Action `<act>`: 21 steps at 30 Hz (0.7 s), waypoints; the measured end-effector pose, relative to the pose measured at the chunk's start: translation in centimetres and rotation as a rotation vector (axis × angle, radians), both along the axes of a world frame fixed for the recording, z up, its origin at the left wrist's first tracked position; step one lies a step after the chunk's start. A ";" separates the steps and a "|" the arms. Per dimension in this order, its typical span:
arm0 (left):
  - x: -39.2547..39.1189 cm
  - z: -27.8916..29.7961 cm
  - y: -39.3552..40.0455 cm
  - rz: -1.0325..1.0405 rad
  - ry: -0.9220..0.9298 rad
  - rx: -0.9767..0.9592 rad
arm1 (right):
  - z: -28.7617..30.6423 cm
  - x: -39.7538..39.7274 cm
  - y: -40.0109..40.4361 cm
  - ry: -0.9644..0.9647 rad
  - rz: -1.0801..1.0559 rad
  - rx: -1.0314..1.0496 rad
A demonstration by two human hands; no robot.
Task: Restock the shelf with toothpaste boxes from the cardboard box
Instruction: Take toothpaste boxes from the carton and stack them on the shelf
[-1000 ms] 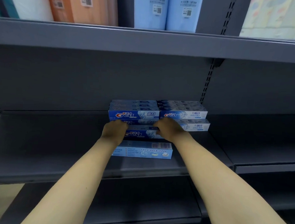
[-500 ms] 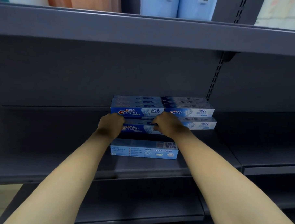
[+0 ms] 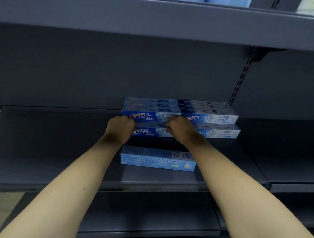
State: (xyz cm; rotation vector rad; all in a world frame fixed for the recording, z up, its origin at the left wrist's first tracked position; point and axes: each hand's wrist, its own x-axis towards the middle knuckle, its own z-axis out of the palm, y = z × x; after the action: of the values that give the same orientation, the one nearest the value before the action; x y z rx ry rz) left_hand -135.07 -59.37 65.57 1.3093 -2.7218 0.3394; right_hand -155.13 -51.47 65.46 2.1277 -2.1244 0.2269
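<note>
1. The left hand (image 3: 120,129) and right hand (image 3: 179,129) each curl round an end of one toothpaste box (image 3: 149,132), the lower box in the left stack, at the back of the shelf (image 3: 52,150).
2. The held box's long axis runs left to right, straight ahead of both hands; neither hand looks nearer.
3. Just right of that box stands a second stack (image 3: 211,119), touching it.
4. A loose box (image 3: 158,158) lies nearer the shelf's front edge, parallel to the held box and apart from it, between the forearms.
5. The shelf is dark grey metal with bare deck to the left; the cardboard box is out of view.
</note>
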 end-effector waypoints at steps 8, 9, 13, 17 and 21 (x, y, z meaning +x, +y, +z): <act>-0.9 0.5 1.3 0.072 -0.018 0.032 | 0.4 1.1 0.3 0.031 -0.129 0.000; -1.0 0.5 1.7 0.075 0.015 0.058 | 0.5 1.4 0.6 0.032 -0.140 -0.003; -0.9 -0.2 3.5 0.044 0.134 0.124 | 0.2 1.9 2.6 -0.067 -0.120 -0.004; -0.1 0.6 5.8 0.052 0.191 0.138 | 0.3 2.6 4.5 -0.059 -0.089 -0.014; 0.8 1.0 7.8 0.002 0.139 0.201 | 0.8 3.3 6.2 -0.064 -0.056 0.028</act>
State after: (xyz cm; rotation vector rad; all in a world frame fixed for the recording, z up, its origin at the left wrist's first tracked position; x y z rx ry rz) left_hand -134.29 -51.59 66.56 1.3265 -2.6932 -0.0268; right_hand -151.81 -45.30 66.22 2.1005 -2.2316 0.2640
